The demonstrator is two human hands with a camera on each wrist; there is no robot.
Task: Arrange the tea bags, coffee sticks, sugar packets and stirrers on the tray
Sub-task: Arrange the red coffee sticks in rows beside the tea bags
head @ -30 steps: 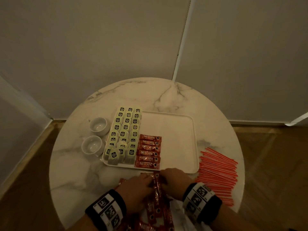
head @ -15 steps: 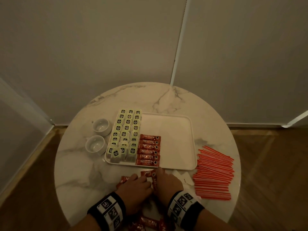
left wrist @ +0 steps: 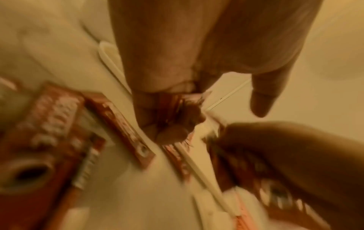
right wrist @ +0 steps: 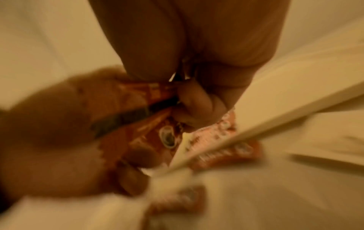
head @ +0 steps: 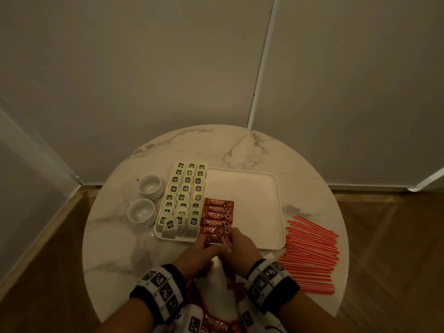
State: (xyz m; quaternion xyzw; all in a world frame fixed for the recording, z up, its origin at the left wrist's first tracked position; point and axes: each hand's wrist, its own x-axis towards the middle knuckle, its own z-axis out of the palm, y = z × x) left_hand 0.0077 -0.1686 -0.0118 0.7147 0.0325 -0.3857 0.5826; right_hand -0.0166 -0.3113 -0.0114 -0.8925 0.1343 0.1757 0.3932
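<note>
A white tray (head: 259, 200) lies on the round marble table (head: 216, 145). Rows of pale green tea bags (head: 186, 188) fill the tray's left side, and a column of red coffee sticks (head: 217, 215) lies beside them. Over the tray's near edge, my left hand (head: 203, 248) and right hand (head: 236, 242) together grip a small bunch of red coffee sticks (head: 216, 239). Both wrist views are blurred; they show fingers curled on the red sticks (right wrist: 157, 133) above the tray rim (left wrist: 112, 62). Red stirrers (head: 310, 253) lie in a pile right of the tray.
Two white cups (head: 150, 187) (head: 140, 211) stand left of the tray. More red coffee sticks (head: 216, 325) and white packets (head: 266, 257) lie at the table's near edge below my wrists. Walls close in behind the table, with wooden floor around it.
Both hands have lifted a bunch of coffee sticks from the near pile and moved them forward onto the tray's near edge, below the coffee column.
</note>
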